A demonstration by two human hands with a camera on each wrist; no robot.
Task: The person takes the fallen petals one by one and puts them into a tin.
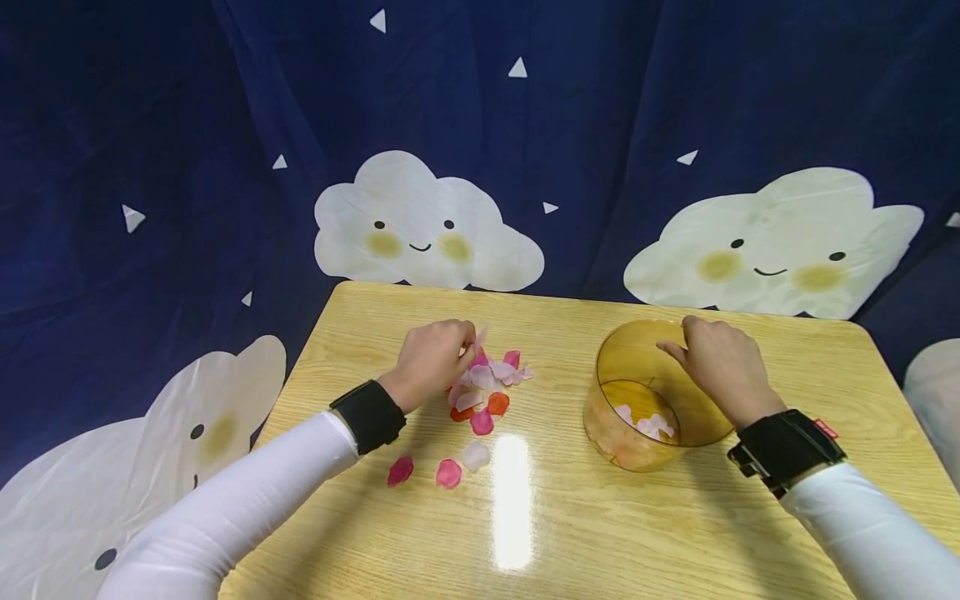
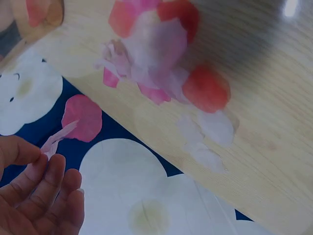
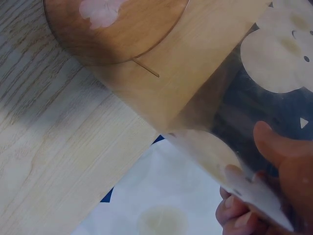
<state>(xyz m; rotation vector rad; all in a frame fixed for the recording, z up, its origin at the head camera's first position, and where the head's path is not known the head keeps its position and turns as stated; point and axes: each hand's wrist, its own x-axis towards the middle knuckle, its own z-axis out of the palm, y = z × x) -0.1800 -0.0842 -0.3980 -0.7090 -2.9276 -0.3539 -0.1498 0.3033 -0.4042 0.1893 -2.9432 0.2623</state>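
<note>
My left hand (image 1: 438, 354) is over the petal pile, thumb and fingertips pinching a pale pink petal (image 2: 59, 138). A deeper pink petal (image 2: 82, 116) overlaps its tip in the left wrist view. Below lie loose pink, white and red petals (image 1: 483, 375) in a heap. On the right stands a clear amber round container (image 1: 637, 442) with a few pale petals (image 1: 654, 427) at its bottom. My right hand (image 1: 723, 367) grips its far right rim. The fingers (image 3: 237, 215) are outside the wall and the thumb (image 3: 269, 139) is on the inner side.
Several single petals lie nearer on the wooden table (image 1: 562, 533), among them a dark pink one (image 1: 401, 471) and a white one (image 1: 476, 456). Behind the table's far edge hangs a dark blue curtain (image 1: 585, 125) with printed clouds.
</note>
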